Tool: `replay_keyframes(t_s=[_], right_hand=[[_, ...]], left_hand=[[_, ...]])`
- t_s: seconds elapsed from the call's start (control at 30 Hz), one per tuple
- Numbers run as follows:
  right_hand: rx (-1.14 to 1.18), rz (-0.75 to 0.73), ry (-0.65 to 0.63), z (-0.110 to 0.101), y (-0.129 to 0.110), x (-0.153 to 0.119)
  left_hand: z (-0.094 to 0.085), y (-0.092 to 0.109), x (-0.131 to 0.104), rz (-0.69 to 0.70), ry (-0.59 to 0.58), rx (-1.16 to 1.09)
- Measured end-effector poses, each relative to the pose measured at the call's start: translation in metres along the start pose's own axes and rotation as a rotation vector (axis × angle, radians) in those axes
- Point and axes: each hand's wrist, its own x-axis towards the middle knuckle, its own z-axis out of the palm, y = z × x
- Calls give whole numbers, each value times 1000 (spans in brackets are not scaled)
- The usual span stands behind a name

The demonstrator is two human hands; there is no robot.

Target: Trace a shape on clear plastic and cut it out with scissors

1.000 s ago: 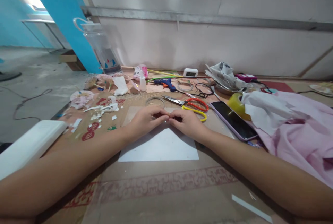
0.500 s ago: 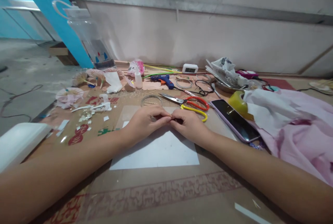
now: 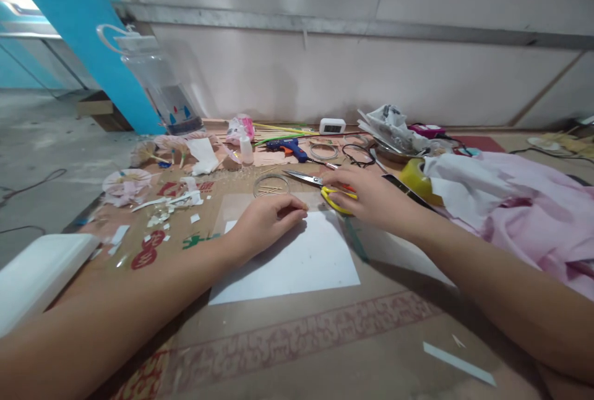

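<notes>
Scissors [image 3: 319, 182], pointed metal blades [image 3: 301, 177], right hand [image 3: 378, 197] at looped handles [image 3: 328, 202]

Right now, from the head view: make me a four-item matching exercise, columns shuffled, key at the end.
Column 1
1. Hot glue gun
2. Scissors
3. Tape roll
4. Left hand

Column 2
A. Yellow, beside the pink and white fabric
B. Pinched, near the white paper
C. Blue, with an orange trigger
D. Handles partly covered by the right hand

Pairs: 1-C, 2-D, 3-A, 4-B
</notes>
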Motion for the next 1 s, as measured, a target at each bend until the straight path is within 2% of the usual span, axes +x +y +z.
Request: replay_keyframes(t_s=[0.1, 0.23, 0.47, 0.63, 0.73, 0.8, 1.0], right_hand=[[-110, 76, -62, -2, 15, 4], [-155, 116, -152, 12, 24, 6], [-164, 152, -60, 29, 32, 6], [-52, 173, 35, 12, 31, 5], [36, 216, -39, -7, 28, 4], [85, 189, -104, -17, 27, 3], [249, 41, -267, -18, 26, 2]], left_hand=[[-1, 0, 0, -58, -27, -64], [-1, -1, 1, -53, -40, -128], [1, -5, 4, -95, -38, -182], [0, -5, 3, -97, -60, -281], [-1, -5, 2, -59, -20, -292], [-1, -5, 3, -40, 7, -322], [1, -6, 4, -44, 39, -444]])
